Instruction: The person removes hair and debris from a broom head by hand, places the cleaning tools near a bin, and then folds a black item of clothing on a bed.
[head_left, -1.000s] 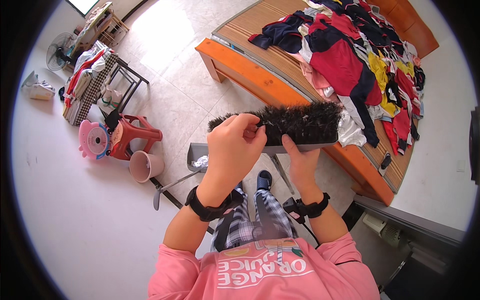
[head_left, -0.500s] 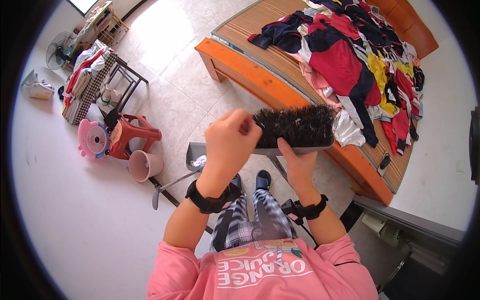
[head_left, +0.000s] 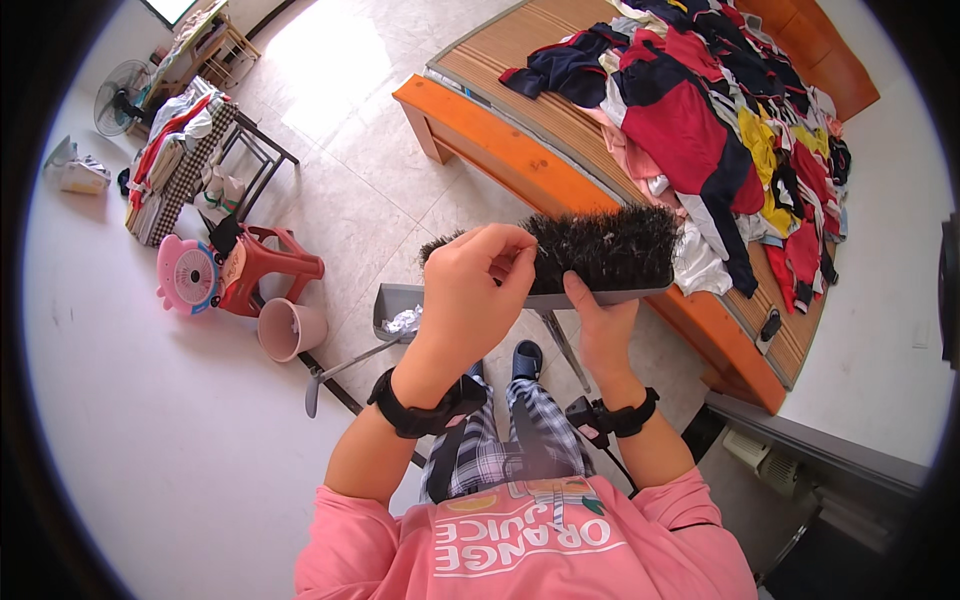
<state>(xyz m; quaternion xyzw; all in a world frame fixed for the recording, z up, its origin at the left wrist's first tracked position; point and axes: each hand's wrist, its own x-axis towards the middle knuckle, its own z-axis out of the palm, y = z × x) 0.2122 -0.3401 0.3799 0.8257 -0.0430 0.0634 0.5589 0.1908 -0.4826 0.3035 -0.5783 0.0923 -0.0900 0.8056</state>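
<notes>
The left hand (head_left: 478, 275) is bunched, with thumb and index fingertips pinched together by the bristles; I cannot tell whether a fibre sits between them. The right hand (head_left: 603, 318) grasps a long broom head (head_left: 612, 252) of dense black bristles on a grey plastic base, thumb pressed over its near side. The broom head is held out ahead of the body, bristles upward, its long axis running left to right across the person; the left hand covers part of its left half, nearer the bristles, while the right hand supports the base right of the middle. Just left of the left forearm, on the floor, is a grey plastic dustpan (head_left: 384, 318) with crumpled white scraps (head_left: 405, 320) in it. Farther left stands a round pale-pink bin (head_left: 277, 338), and ahead to the right an orange wooden bed frame (head_left: 500, 138) bears a heap of multicoloured clothes (head_left: 680, 130)
</notes>
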